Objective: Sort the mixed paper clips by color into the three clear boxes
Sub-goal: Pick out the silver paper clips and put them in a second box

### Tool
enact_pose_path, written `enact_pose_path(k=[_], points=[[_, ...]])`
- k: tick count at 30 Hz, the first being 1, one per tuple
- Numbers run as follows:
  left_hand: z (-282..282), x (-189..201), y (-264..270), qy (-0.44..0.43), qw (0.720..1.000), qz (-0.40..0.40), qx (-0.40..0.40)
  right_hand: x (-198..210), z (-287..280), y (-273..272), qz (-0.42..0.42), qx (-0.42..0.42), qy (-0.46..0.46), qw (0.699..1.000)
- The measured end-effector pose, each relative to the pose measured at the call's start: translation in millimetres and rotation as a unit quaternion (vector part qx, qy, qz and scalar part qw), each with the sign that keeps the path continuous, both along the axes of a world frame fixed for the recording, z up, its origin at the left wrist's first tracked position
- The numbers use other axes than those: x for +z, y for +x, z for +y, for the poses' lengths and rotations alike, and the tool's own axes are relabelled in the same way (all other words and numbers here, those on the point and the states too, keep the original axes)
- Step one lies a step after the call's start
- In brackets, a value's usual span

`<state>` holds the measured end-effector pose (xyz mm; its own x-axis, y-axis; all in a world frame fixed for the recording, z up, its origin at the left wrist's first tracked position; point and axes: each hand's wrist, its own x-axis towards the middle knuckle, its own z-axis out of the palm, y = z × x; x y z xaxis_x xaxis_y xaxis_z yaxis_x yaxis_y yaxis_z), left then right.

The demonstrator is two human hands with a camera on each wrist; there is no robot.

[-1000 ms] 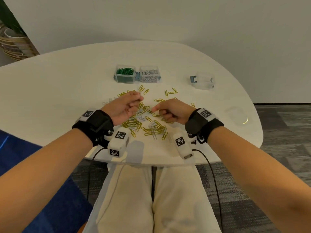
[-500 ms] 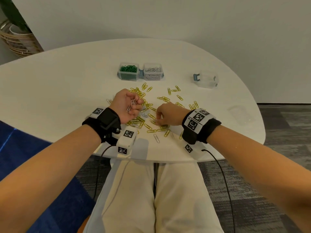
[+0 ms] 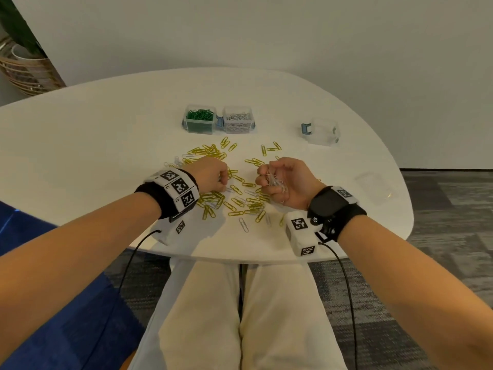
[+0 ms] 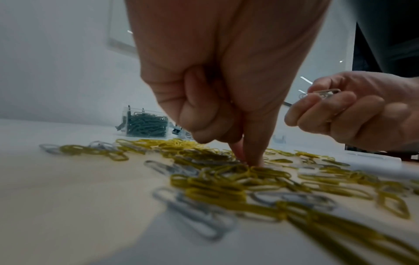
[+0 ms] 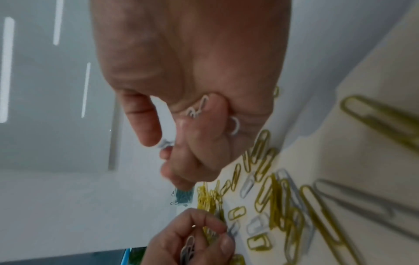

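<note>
White table (image 3: 80, 145): white clips have passed from left hand (image 3: 209, 174) to right hand (image 3: 282, 182), now clutching them; left pinches into the pile (image 3: 234, 198) between the hands. Sorting continues.

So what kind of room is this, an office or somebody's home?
Probably an office or meeting room: a rounded white table against a plain wall, grey carpet tiles on the floor, and a potted plant in a woven basket in the corner.

Right hand (image 5: 192, 80) curls around white clips (image 5: 197, 109) above yellow clips (image 5: 272, 188).
</note>
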<state>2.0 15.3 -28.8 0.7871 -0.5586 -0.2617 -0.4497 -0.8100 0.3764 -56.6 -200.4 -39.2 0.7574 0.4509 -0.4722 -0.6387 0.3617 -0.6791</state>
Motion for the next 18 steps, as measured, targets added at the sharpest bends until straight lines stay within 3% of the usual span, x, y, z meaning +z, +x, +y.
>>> enact_pose_path(k=[2, 3, 4, 6, 8, 11, 13, 15, 17, 18], points=[[-2, 1, 1, 0.015, 1.000, 0.014, -0.005, 1, 3, 1, -0.011, -0.028, -0.131, 0.991], [-3, 1, 1, 0.027, 0.999, 0.019, -0.010, 4, 6, 1, -0.034, -0.018, -0.236, 0.971], [-3, 2, 1, 0.037, 0.999, 0.024, -0.016, 9, 10, 1, -0.068, 0.010, -0.350, 0.934], [-2, 2, 4, 0.030, 0.999, 0.036, -0.016, 15, 18, 4, -0.151, 0.087, -0.534, 0.828], [1, 1, 8, 0.002, 0.999, 0.033, -0.007, 15, 28, 6, -0.222, 0.136, -0.624, 0.737], [5, 2, 10, -0.068, 0.996, 0.062, 0.018, 7, 40, 9, -0.273, 0.187, -0.680, 0.655], [5, 4, 6, -0.187, 0.963, 0.172, 0.091, 6, 42, 14, -0.277, 0.215, -0.691, 0.633], [5, 2, 0, -0.326, 0.872, 0.318, 0.180, 7, 38, 19, -0.267, 0.230, -0.686, 0.637], [6, 0, -2, -0.411, 0.779, 0.415, 0.230, 13, 32, 18, -0.265, 0.212, -0.662, 0.668], [7, -1, -3, -0.430, 0.746, 0.450, 0.236, 15, 27, 16, -0.258, 0.178, -0.626, 0.714]])
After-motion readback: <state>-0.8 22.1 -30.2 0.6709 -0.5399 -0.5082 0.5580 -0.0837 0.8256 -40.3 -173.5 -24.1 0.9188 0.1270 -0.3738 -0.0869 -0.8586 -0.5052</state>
